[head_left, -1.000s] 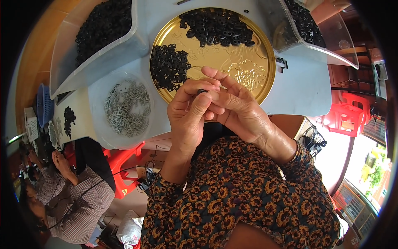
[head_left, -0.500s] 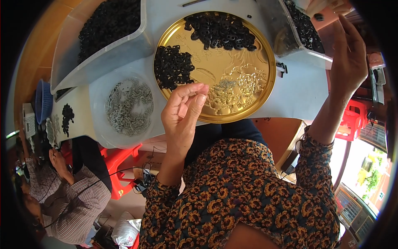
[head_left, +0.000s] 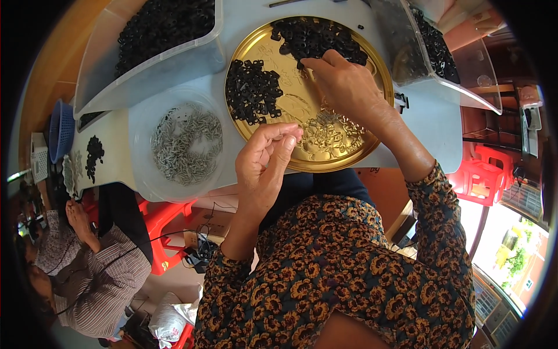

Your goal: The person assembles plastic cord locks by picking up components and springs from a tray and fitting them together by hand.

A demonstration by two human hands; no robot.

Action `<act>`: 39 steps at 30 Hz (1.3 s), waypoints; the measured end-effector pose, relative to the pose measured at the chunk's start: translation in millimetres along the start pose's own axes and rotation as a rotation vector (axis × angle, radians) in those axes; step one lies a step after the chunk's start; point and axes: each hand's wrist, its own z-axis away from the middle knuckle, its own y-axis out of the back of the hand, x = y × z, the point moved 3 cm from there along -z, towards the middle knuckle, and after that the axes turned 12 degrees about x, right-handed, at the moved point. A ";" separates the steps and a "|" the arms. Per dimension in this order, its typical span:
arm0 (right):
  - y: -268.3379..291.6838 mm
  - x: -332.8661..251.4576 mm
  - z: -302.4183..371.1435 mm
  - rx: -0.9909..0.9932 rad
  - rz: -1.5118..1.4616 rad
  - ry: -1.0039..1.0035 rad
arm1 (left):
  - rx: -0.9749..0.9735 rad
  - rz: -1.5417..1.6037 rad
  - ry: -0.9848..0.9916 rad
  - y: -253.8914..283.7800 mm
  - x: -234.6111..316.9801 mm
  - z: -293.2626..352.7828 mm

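Note:
A round gold tray [head_left: 241, 55] with an embossed pattern lies in front of me. On its far side is a heap of black oval pieces with holes [head_left: 319, 42], and on its left a heap of smaller black angular pieces [head_left: 253, 90]. My right hand [head_left: 351, 84] reaches over the tray, its fingertips closed at the near edge of the far heap; what is between them is hidden. My left hand [head_left: 261, 166] is above the tray's near edge, thumb and fingers pinched together. Whatever it may hold is too small to make out.
Left of the tray stands a clear round tub of silvery screws [head_left: 189, 151]. Clear bins of black parts stand at the far left [head_left: 157, 68] and far right [head_left: 433, 70]. Another person's hand [head_left: 78, 221] is at lower left, and another person's arm [head_left: 468, 29] at upper right.
My right hand has swung in from the bin at the far right to the heap on the tray. My left hand keeps its pinch in nearly the same place.

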 end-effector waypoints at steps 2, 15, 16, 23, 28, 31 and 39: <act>-5.9 0.8 -0.5 -0.037 0.121 0.008 | -0.008 0.003 -0.004 -0.1 -1.5 -0.5; -4.8 -4.9 -1.8 0.065 -0.066 0.035 | -0.012 -0.007 0.020 1.8 -1.4 -1.6; -8.1 -6.5 -3.1 0.033 -0.058 0.060 | -0.013 -0.008 0.021 1.7 -1.6 -1.5; -13.6 -4.3 -12.5 -0.109 -0.015 0.027 | -0.005 -0.018 0.046 0.4 0.8 -0.6; -12.4 0.1 -3.2 -0.036 -0.167 -0.017 | -0.005 -0.006 0.049 -1.8 0.1 -3.3; -2.9 -3.1 2.2 -0.056 -0.515 -0.274 | -0.004 0.022 0.078 -2.6 0.2 -5.0; 15.8 -27.3 24.2 -0.133 -1.304 -0.825 | 0.094 -0.126 -0.270 -10.6 -3.0 -13.5</act>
